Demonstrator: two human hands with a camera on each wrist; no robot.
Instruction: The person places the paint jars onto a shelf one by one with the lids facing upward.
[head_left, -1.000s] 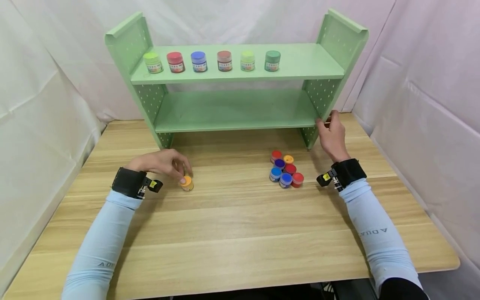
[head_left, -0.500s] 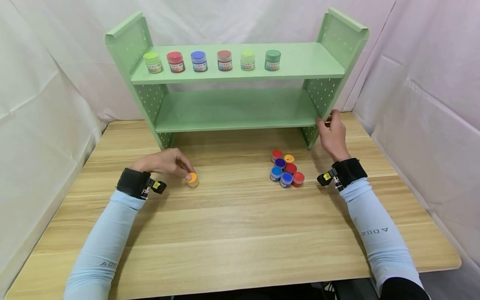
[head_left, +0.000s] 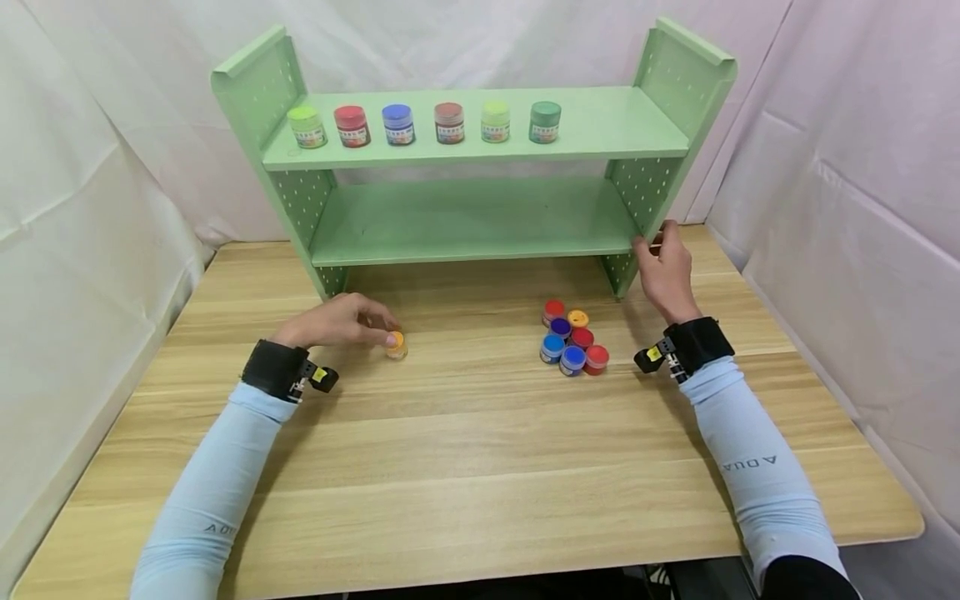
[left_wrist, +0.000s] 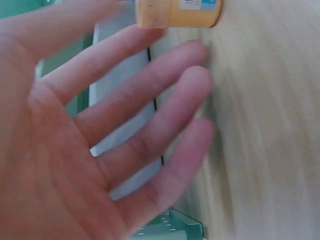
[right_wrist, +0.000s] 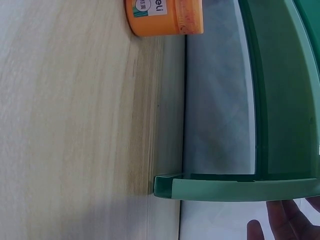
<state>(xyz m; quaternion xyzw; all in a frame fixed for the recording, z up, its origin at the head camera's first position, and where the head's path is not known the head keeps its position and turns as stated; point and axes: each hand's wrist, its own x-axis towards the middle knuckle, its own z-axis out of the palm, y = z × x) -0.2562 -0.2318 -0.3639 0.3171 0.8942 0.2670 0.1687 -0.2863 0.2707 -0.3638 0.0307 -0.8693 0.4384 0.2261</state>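
My left hand (head_left: 341,322) pinches a small orange paint jar (head_left: 397,350) between thumb and finger, low at the tabletop. In the left wrist view the jar (left_wrist: 177,12) is cut off by the top edge; the other fingers (left_wrist: 150,140) are spread and straight. My right hand (head_left: 667,275) touches the outer side of the green shelf (head_left: 472,217) on its right, holding no jar. The right wrist view catches a few fingers (right_wrist: 282,220) against the outer face of the side panel (right_wrist: 240,190). Parts of these fingers are hidden in the head view.
A cluster of red, blue and orange jars (head_left: 572,358) stands on the wooden table (head_left: 480,467) at right. On the shelf's upper board, several jars (head_left: 450,122) stand in a row. An orange jar (right_wrist: 165,17) shows in the right wrist view. White curtains (head_left: 855,208) surround the table.
My left hand has moved right and slightly toward the shelf with the orange paint jar. My right hand has stayed at the shelf's side.
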